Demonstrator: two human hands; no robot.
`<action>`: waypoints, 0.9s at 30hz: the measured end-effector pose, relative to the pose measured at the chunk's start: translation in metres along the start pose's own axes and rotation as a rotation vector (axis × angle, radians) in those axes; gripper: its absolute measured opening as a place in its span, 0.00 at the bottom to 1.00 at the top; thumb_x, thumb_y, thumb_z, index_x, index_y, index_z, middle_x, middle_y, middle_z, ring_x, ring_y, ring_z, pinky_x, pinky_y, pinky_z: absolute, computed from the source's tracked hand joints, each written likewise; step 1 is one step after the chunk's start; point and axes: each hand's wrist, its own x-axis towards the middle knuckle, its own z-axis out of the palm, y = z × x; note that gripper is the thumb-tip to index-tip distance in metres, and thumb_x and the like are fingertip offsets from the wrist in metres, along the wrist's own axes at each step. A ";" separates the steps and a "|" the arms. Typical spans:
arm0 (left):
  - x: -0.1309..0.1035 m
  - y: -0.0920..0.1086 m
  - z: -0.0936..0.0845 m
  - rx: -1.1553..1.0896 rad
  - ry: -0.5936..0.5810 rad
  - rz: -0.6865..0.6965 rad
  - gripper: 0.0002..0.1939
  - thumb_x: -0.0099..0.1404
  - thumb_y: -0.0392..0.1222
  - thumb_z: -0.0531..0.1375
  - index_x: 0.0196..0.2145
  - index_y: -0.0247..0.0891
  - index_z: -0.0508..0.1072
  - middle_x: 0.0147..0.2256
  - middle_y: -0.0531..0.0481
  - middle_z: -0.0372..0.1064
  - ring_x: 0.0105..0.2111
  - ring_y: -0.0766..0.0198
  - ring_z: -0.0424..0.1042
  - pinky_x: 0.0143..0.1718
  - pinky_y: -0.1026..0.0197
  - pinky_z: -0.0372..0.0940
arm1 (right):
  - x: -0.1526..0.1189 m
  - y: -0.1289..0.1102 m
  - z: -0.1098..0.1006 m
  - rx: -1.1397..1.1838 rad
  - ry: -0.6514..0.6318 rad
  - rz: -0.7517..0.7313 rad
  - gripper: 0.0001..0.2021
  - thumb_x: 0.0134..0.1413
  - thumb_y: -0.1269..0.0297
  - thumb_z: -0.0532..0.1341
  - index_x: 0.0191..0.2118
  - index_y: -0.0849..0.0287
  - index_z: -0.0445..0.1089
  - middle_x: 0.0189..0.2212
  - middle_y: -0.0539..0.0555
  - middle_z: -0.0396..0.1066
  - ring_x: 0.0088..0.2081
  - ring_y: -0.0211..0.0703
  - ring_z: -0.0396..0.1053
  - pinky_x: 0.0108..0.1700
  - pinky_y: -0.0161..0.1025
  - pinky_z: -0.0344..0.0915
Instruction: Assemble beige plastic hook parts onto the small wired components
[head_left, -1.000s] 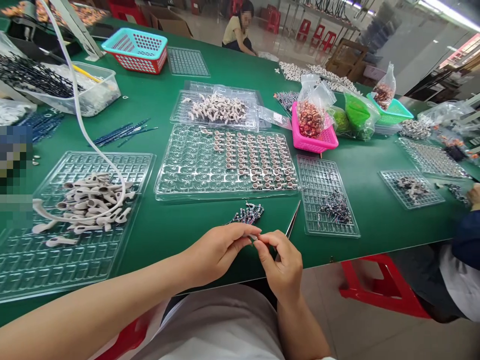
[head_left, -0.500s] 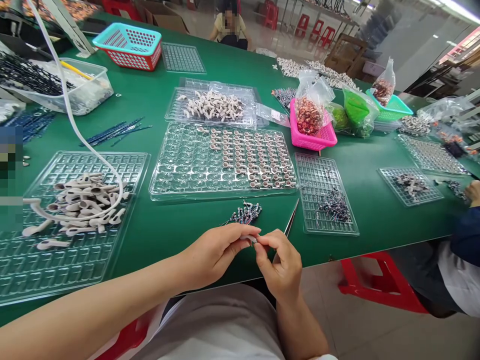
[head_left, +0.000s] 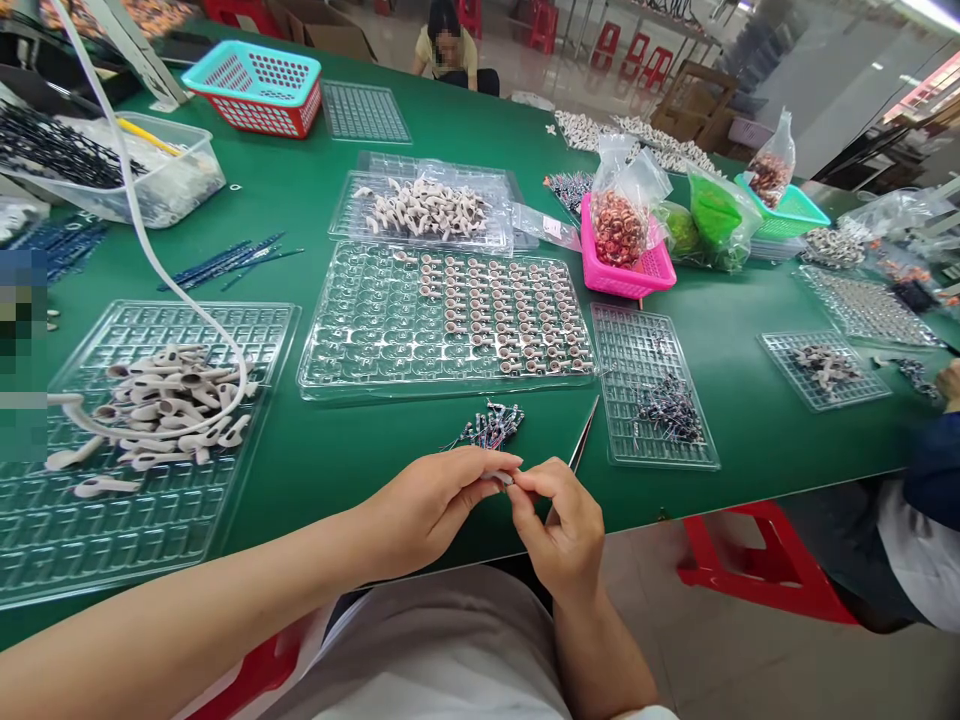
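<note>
My left hand (head_left: 442, 500) is closed around a small white earbud shell (head_left: 498, 477), which shows between thumb and fingers. At the shell's right end, the thumb and index finger of my right hand (head_left: 559, 520) are pinched together; any tiny part between them is hidden. Metal tweezers (head_left: 584, 437) slant up from behind my right hand, and whether its other fingers grip them cannot be seen. Just beyond my fingers lies a bunch of small wired components (head_left: 491, 425). Farther off, a clear tray (head_left: 360, 345) has earbud shells in its right-hand pockets.
Piled shells (head_left: 176, 400) sit on a left tray, under a white cable (head_left: 154, 260). More shells (head_left: 431, 208) lie behind the middle tray. To the right are a tray of wired parts (head_left: 667, 410) and a pink basket (head_left: 630, 275). A co-worker's sleeve (head_left: 934, 465) shows far right.
Both hands keep the same hold on the shell, with hardly any movement. The person in the background has shifted posture. The view has tilted very slightly.
</note>
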 end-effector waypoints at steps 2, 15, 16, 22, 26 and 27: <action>0.000 0.000 0.000 0.009 0.005 0.015 0.14 0.73 0.32 0.51 0.53 0.37 0.69 0.47 0.47 0.77 0.46 0.65 0.76 0.49 0.66 0.70 | 0.000 0.000 0.000 0.000 -0.001 -0.008 0.11 0.57 0.78 0.62 0.43 0.55 0.70 0.31 0.51 0.73 0.31 0.38 0.68 0.35 0.39 0.67; -0.002 -0.002 0.002 0.025 0.014 0.038 0.16 0.73 0.32 0.50 0.55 0.37 0.66 0.49 0.44 0.76 0.48 0.63 0.76 0.50 0.62 0.70 | 0.000 0.000 0.000 -0.042 -0.022 -0.013 0.10 0.58 0.76 0.62 0.42 0.55 0.70 0.30 0.50 0.73 0.31 0.38 0.68 0.35 0.38 0.67; -0.002 -0.001 0.001 0.017 0.011 0.023 0.16 0.73 0.32 0.50 0.56 0.37 0.66 0.49 0.44 0.76 0.48 0.62 0.76 0.50 0.62 0.70 | 0.000 -0.002 0.000 -0.056 -0.033 -0.006 0.09 0.58 0.76 0.61 0.41 0.55 0.69 0.30 0.50 0.72 0.31 0.37 0.67 0.35 0.37 0.66; 0.000 0.006 -0.004 -0.061 -0.052 -0.132 0.19 0.71 0.37 0.55 0.58 0.38 0.65 0.50 0.45 0.76 0.46 0.61 0.76 0.48 0.60 0.71 | -0.001 -0.005 -0.001 -0.137 -0.029 0.113 0.04 0.59 0.70 0.58 0.33 0.56 0.66 0.26 0.47 0.67 0.28 0.35 0.64 0.31 0.34 0.63; 0.002 0.008 -0.007 -0.010 0.004 -0.204 0.18 0.68 0.41 0.59 0.54 0.38 0.69 0.45 0.47 0.77 0.39 0.62 0.76 0.42 0.61 0.72 | -0.001 -0.004 -0.002 -0.120 0.028 0.202 0.05 0.58 0.69 0.58 0.30 0.56 0.65 0.24 0.46 0.64 0.26 0.34 0.62 0.28 0.33 0.60; 0.002 0.009 -0.007 0.013 0.028 -0.214 0.16 0.67 0.42 0.60 0.52 0.38 0.71 0.43 0.47 0.77 0.38 0.62 0.76 0.41 0.61 0.72 | 0.000 -0.004 -0.002 -0.117 0.037 0.214 0.05 0.58 0.69 0.58 0.30 0.56 0.65 0.24 0.46 0.64 0.25 0.34 0.61 0.28 0.33 0.60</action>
